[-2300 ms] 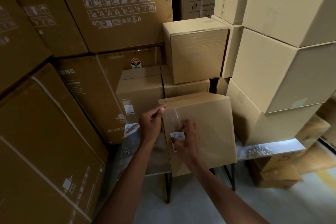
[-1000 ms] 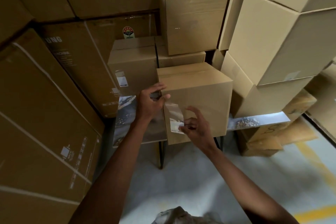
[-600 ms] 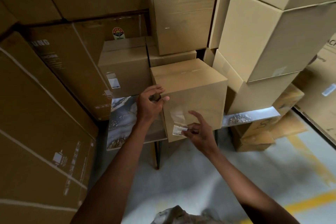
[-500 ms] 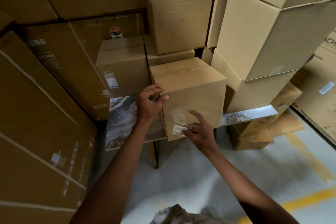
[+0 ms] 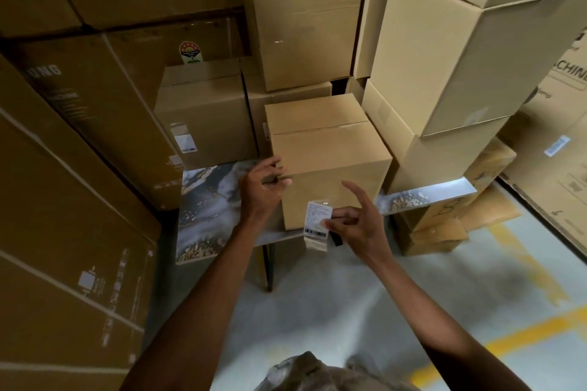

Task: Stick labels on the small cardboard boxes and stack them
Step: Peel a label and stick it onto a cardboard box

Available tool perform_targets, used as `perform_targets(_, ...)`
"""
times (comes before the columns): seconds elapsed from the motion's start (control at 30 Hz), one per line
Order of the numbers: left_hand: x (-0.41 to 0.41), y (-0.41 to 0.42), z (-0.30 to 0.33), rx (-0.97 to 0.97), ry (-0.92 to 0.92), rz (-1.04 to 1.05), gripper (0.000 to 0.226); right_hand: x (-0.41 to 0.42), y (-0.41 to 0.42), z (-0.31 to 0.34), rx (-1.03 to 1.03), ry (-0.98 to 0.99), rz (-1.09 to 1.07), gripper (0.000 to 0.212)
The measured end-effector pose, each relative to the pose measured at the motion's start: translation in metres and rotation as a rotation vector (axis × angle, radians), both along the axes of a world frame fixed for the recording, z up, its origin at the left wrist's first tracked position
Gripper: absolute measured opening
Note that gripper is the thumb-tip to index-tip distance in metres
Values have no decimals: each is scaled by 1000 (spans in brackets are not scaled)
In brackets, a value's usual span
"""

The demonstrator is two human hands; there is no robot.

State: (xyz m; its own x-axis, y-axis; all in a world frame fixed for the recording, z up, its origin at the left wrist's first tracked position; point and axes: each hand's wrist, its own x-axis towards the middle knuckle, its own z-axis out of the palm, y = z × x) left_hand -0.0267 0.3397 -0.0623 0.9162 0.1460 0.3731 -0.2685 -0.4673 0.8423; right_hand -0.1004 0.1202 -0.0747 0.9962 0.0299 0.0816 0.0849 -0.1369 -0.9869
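Note:
A small cardboard box (image 5: 330, 165) stands at the front edge of a marble-patterned table (image 5: 209, 209). My left hand (image 5: 263, 187) grips the box's upper left front corner, thumb on the front face and fingers curled over the edge. My right hand (image 5: 355, 225) pinches a white barcode label (image 5: 317, 220) with thumb and middle fingers, index finger raised. The label lies against the lower left of the front face and hangs below the box's bottom edge. Another small box (image 5: 206, 117) behind on the left bears a label.
More small boxes (image 5: 305, 19) are stacked behind, and a tall stack of pale boxes (image 5: 451, 67) rises on the right. Large brown printed cartons (image 5: 63, 200) wall in the left side. Below is grey floor with yellow lines (image 5: 524, 333).
The label has moved down the front face and now hangs past the bottom edge. My left hand's fingers no longer hold the tape's top end. The view has tilted further down.

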Motion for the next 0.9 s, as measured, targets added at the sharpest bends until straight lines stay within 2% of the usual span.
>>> perform_targets(0.17, -2, -9, 3, 1, 6, 4, 23, 4, -2, 14, 7, -38, -17, 83)
perform_targets(0.27, -7, -21, 5, 90, -65, 103, 11, 7, -7, 17, -16, -44, -19, 81)
perform_targets(0.37, -20, -39, 8, 28, -159, 159, 11, 7, -14, 18, -48, -56, -51, 80)
perform_targets(0.5, -34, -64, 2, -67, -118, 21, 13, 2, -28, 16, -105, -113, -116, 74)
perform_targets(0.6, -44, -83, -9, -102, -57, -54, 13, -3, -44, 14, -89, -66, -194, 75)
perform_targets(0.73, -52, -113, -22, -106, 9, -131, 11, -14, -70, 13, 32, 50, -303, 65)
perform_targets(0.83, -55, -141, -23, -143, 63, -190, 12, -22, -92, 12, 116, 69, -372, 51)
perform_targets(0.9, -55, -162, -22, -156, 97, -246, 12, -24, -110, 12, 171, 75, -431, 50)
